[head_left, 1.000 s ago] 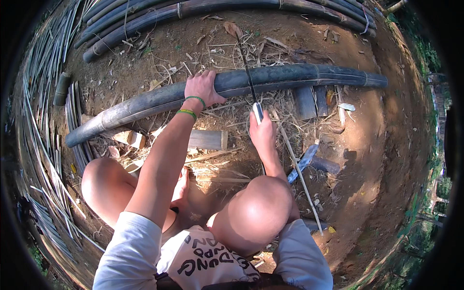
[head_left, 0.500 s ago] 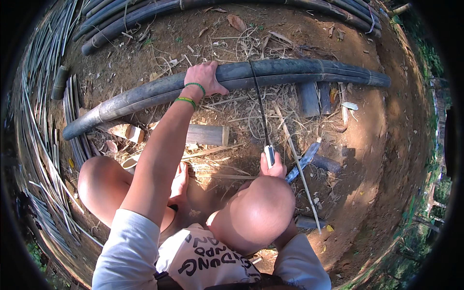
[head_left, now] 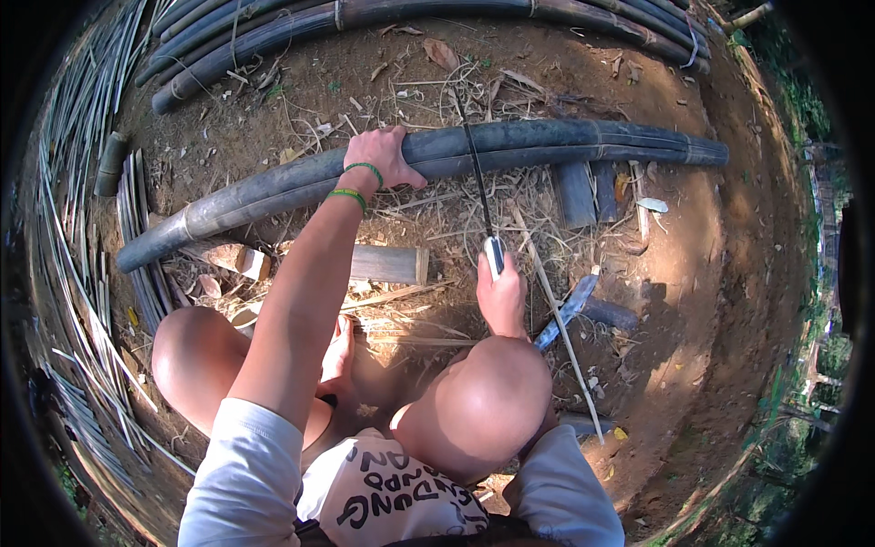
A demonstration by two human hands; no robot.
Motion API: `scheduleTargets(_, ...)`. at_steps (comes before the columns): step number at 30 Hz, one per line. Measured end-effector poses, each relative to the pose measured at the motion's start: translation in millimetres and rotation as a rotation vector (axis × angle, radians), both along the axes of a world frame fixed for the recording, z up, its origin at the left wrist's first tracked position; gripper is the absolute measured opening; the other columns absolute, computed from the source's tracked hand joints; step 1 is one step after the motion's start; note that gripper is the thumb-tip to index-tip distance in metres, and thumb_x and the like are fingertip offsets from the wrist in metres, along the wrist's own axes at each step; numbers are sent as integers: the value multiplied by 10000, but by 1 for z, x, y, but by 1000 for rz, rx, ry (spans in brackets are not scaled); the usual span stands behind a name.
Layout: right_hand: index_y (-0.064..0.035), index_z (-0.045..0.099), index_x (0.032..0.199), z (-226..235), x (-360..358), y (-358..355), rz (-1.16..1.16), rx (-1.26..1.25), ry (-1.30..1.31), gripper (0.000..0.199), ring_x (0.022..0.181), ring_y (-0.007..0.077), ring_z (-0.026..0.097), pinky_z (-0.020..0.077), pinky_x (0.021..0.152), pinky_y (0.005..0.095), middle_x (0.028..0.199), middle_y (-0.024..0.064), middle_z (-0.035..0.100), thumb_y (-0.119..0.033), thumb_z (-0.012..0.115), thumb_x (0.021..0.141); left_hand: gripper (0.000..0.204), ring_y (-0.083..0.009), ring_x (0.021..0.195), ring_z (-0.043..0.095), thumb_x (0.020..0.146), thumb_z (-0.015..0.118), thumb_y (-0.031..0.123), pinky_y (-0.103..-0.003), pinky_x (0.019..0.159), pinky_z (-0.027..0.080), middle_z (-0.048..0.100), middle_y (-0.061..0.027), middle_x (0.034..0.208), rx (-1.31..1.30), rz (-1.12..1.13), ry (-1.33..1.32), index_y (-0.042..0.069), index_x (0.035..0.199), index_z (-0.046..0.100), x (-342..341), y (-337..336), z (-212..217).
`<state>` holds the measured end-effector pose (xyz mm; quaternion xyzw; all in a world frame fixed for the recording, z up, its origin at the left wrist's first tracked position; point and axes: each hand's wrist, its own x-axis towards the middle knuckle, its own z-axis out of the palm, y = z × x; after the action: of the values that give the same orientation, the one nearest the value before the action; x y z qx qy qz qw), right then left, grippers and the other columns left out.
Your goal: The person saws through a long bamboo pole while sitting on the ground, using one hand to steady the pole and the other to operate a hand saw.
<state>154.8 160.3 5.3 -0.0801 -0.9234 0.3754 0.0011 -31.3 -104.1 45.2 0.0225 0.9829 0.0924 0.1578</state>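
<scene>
A long dark bamboo pole lies crosswise in front of me, a split line running along its near side. Left of its middle, my left hand wraps over the pole and holds it, thumb toward me. Across the pole, to the right of that hand, lies the thin dark blade of a hand saw, seen edge-on. My right hand is closed round the saw's white and black handle, between the pole and my right knee. How deep the blade sits in the bamboo cannot be made out.
Wood blocks and short bamboo pieces lie under and near the pole. By my right knee are a shiny flat blade and a thin stick. Bamboo poles are stacked beyond; long strips cover the left.
My right hand has pushed the saw forward, away from my knee, and more of the blade extends past the pole's far side. My left hand keeps its grip on the bamboo pole.
</scene>
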Motion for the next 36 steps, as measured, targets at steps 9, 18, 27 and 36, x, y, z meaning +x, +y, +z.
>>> scheduleTargets(9,25,627,1062,2,-18,3,79,89,79,318,733,500,712,535,583,565,747,291,693,-285,688,1020,1058,-316,1147,730,576,864,708,-427,1002,592,737,-126,1264,4,-29,57,121,1416,604,3,3,-8)
scheduleTargets(18,36,631,1023,3,-125,-44,88,52,195,343,709,498,714,550,592,569,687,289,682,-306,635,1043,985,-309,1120,742,586,870,704,-427,986,595,751,-137,1222,5,-26,28,94,1325,638,1,5,-2)
scheduleTargets(27,31,643,1046,3,-125,-40,81,54,198,335,733,507,711,554,618,572,731,294,699,-304,640,1038,1046,-307,1130,737,570,860,740,-427,989,590,748,-121,1224,16,-30,69,139,1391,614,3,7,-5)
scheduleTargets(36,-32,679,1088,6,35,27,-57,52,-87,311,801,477,721,543,690,554,834,237,726,-324,726,991,1027,-294,1203,698,604,877,706,-426,1033,554,702,-100,1292,15,-19,93,148,1415,585,12,8,-4)
